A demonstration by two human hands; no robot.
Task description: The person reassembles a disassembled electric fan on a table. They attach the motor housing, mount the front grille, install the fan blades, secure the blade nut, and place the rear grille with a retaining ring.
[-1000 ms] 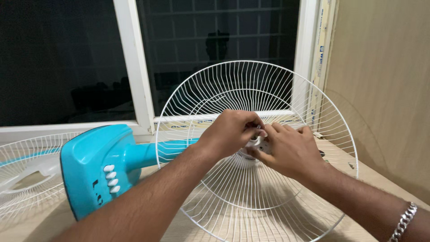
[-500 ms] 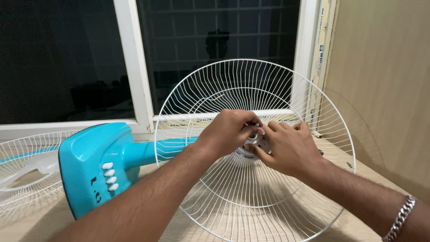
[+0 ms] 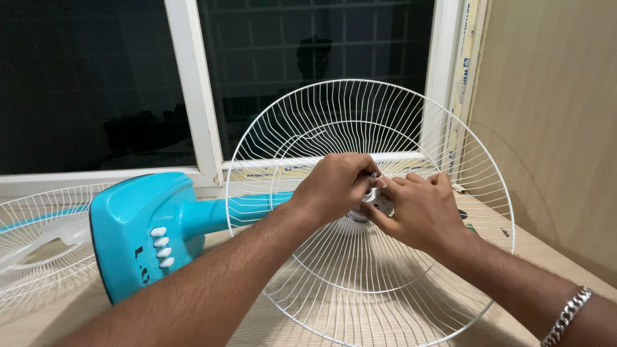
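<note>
While both of your hands meet at the middle of the white wire fan guard, the work sits right at its hub: your left hand comes over from the left with its fingers curled in and pinched together on a small part at the centre, and your right hand cups the white plastic hub from the right, fingers wrapped around its side and pressed against it. What exactly your left fingertips hold is too small and too covered to name; it looks like a fastener or the shaft end at the hub, but you cannot tell from this view. The guard stands tilted on its rim on the pale wooden tabletop, dished towards you, with the fan's turquoise motor housing lying on its side behind it to the left, its neck running in behind the guard's centre. By the look of it, the guard is already seated over the motor end, so the placing seems done, and securing at the centre is what is in hand. No blade shows in front of the guard. A second white wire guard lies flat at the far left, well apart from your hands, so fitting that half appears to remain. Behind everything is a white-framed window, dark outside, and a plain beige wall on the right. A silver chain bracelet sits on your right wrist.
</note>
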